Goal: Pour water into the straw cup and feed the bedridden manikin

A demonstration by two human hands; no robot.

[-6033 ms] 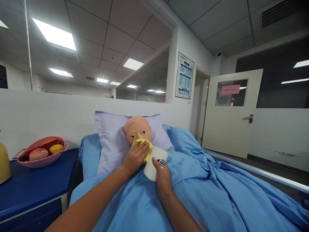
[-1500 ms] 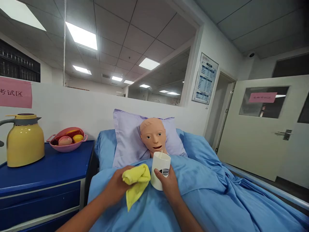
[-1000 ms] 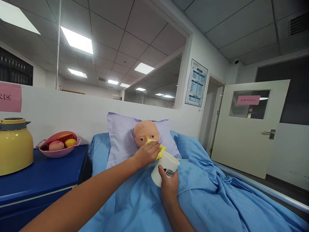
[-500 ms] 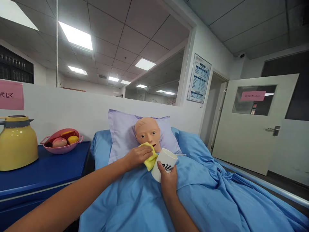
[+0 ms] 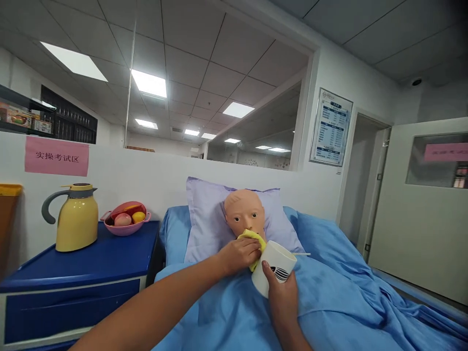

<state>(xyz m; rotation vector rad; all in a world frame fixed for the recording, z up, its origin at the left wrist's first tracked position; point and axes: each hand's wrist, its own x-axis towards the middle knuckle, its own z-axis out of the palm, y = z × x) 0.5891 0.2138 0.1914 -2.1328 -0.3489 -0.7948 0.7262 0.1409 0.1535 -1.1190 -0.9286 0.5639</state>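
A manikin [image 5: 244,212] lies in the bed with its head on a lilac pillow [image 5: 204,219] and a blue quilt [image 5: 329,302] drawn up below the chin. My left hand [image 5: 241,256] is closed on a yellow cloth [image 5: 253,235], which lies against the manikin's mouth and covers it. Wrapped round a white cup [image 5: 261,279] with a black striped print is my right hand [image 5: 283,295], the thumb on the near side. The cup tilts a little over the quilt, just right of the cloth. A thin white stick [image 5: 302,254] shows beyond its rim; whether it touches the cup I cannot tell.
On the left, a blue bedside cabinet [image 5: 84,270] bears a yellow thermos jug [image 5: 77,222] and a pink basket [image 5: 126,229] of fruit. Behind the bed runs a white half wall [image 5: 153,168] with glass above. A door [image 5: 420,224] stands open at the right.
The camera view has swung left, so everything sits further right in the picture. The cloth has come up over the manikin's mouth, which showed before. Both hands keep their hold.
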